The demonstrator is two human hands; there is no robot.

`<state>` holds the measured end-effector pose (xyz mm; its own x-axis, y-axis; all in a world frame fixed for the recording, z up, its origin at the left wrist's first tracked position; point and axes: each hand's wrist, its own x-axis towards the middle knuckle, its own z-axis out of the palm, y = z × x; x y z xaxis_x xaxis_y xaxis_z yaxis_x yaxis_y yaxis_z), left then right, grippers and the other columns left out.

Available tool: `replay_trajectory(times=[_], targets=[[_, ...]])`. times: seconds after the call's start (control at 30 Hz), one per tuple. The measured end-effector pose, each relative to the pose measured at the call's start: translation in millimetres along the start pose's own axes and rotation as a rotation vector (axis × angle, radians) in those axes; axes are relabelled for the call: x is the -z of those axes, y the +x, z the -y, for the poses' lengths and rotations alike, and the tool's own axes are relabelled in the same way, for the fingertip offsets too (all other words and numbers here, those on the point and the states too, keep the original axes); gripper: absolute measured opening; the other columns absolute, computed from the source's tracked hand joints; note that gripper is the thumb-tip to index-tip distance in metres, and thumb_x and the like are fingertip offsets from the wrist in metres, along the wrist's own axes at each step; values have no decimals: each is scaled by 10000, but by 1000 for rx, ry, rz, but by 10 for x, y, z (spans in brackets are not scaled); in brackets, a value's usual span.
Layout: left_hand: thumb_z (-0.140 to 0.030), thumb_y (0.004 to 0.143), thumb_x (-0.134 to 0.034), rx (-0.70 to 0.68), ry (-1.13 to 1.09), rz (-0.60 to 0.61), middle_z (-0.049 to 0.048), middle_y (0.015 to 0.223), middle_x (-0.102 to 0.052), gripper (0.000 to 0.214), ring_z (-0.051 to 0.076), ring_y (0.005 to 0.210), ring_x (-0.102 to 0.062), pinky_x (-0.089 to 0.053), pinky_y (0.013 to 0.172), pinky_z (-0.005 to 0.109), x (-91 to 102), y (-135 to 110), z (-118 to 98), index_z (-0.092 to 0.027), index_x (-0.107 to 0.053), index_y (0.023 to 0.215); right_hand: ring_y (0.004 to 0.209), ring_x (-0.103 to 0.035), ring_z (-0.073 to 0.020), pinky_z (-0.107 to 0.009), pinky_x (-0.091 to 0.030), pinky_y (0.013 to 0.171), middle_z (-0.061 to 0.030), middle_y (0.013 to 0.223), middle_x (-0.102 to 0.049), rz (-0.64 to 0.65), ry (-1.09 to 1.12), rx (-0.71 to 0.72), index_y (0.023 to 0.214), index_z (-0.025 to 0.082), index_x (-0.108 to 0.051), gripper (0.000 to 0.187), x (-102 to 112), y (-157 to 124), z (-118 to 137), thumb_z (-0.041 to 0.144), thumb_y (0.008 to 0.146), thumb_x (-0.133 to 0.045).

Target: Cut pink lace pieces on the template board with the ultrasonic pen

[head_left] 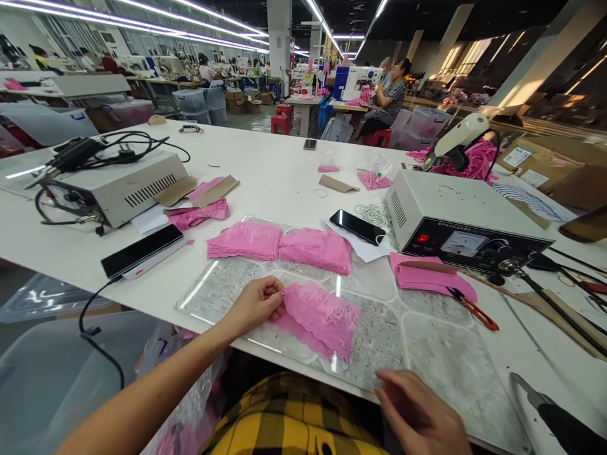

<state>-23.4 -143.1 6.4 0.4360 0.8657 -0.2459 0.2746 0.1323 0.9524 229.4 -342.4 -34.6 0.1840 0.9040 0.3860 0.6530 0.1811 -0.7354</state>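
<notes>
Between its thumb and fingers, my left hand (260, 302) pinches the left end of a pink lace piece (327, 319). The lace spreads flat to the right over a glossy, marbled mat (441, 366), with a second pink layer showing beneath its lower edge. Down at the table's front edge, my right hand (420, 411) is apart from the lace, fingers loosely bent and thumb separated, holding nothing I can see. Just beyond the lace lie two neat piles of pink lace pieces, a left pile (244, 241) and a right pile (315, 249), side by side.
A grey power unit (469, 215) stands at right, another (128, 183) at left. Orange-handled snips (477, 309) lie by folded pink fabric (427, 275). A black phone (358, 226) sits behind the piles. A dark-handled tool (564, 417) occupies the lower right corner.
</notes>
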Motion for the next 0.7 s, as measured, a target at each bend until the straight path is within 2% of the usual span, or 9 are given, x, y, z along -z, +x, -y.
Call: replay_trajectory(times=[0.03,0.07,0.17,0.27,0.4,0.53,0.7], targets=[[-287,737,-602,14,-16,-1,-7,576,-640,138,117,507,-635,-521,500,197,15,-3,18,-166,-537,751,677,-696,-168,-235,-591,558,-30,845,-710,55,-54,111,990,257,-697,148,-82,138,34,281,847,-670],[-278,735,-604,25,-28,0,-6,582,-644,132,119,516,-641,-528,508,200,29,-5,28,-164,-540,755,705,-701,-174,-253,-604,604,-30,828,-709,48,-114,212,995,245,-689,149,-160,265,65,251,849,-656],[-250,734,-600,49,-37,10,-4,579,-643,105,122,522,-647,-536,516,206,55,-10,40,-162,-546,751,711,-695,-178,-280,-601,625,-35,804,-698,59,-238,359,983,227,-675,132,-329,517,116,213,882,-592],[-227,743,-587,67,-20,29,7,583,-649,80,121,509,-641,-537,523,214,64,7,51,-158,-545,748,668,-680,-158,-260,-582,602,-22,768,-682,65,-234,408,921,227,-654,118,-364,600,113,175,904,-549],[-216,761,-537,56,66,33,-18,558,-601,53,111,483,-594,-485,492,198,120,58,61,-163,-536,764,659,-666,-144,-240,-569,599,-22,762,-668,69,-197,419,920,219,-631,88,-303,657,144,178,907,-554],[-175,714,-525,-8,251,-1,-51,552,-512,68,96,494,-477,-346,470,185,256,64,54,-161,-580,751,650,-644,-131,-224,-548,598,-28,753,-657,103,-200,519,916,204,-640,114,-343,688,222,139,897,-548],[-123,681,-517,-55,501,-7,-38,601,-538,115,123,563,-470,-330,545,225,379,-23,52,-167,-615,724,622,-620,-118,-208,-515,575,-31,736,-650,176,-216,565,896,206,-644,237,-485,637,214,53,894,-464]])
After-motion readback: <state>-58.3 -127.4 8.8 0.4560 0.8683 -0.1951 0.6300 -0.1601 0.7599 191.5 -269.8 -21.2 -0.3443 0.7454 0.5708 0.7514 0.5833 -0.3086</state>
